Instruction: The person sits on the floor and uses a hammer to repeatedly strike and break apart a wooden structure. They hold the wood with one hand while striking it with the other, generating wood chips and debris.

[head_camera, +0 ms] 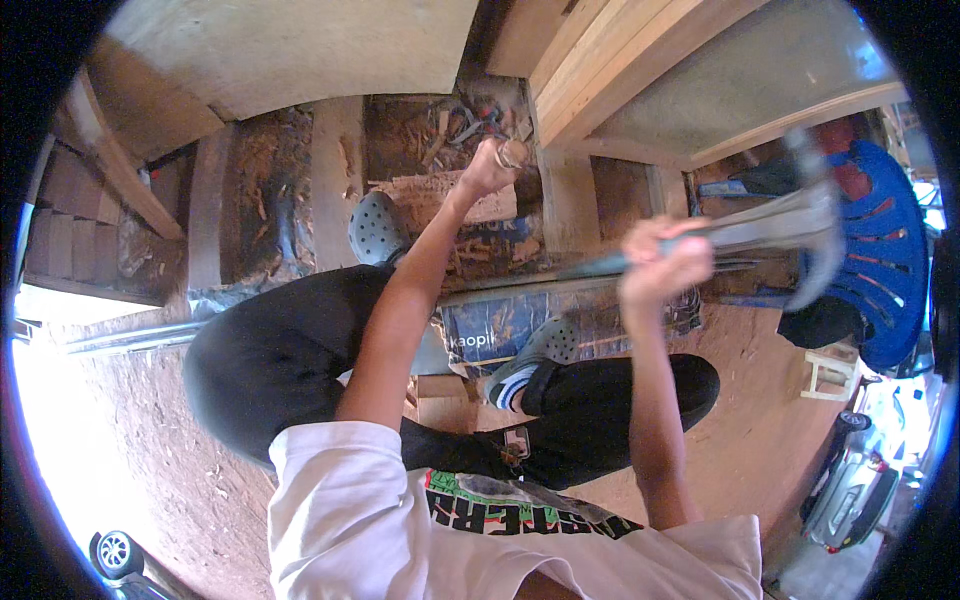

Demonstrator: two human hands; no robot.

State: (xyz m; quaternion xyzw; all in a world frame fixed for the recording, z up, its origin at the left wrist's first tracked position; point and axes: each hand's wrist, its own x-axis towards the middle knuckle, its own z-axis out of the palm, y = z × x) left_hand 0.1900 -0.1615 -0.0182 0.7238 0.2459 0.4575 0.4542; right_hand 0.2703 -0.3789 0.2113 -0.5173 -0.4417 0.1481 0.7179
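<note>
My right hand (pixel 664 262) is closed on the handle of a claw hammer (pixel 780 225), raised at the right and blurred by motion; its metal head lies towards the blue chair. My left hand (pixel 491 165) grips a short, roundish wooden piece, seen end-on (pixel 513 154), which may be a tool handle. Just below that hand lies a rough, chipped wooden block (pixel 487 201), among wood scraps. What the lower end of the held piece touches is hidden.
Wooden beams (pixel 337 187) frame bays of chips and scraps. A printed blue box (pixel 495 330) lies between my feet. Large boards (pixel 300 52) stand ahead. At the right are a blue plastic chair (pixel 885 255), a small stool (pixel 829 375) and a parked car (pixel 855 495).
</note>
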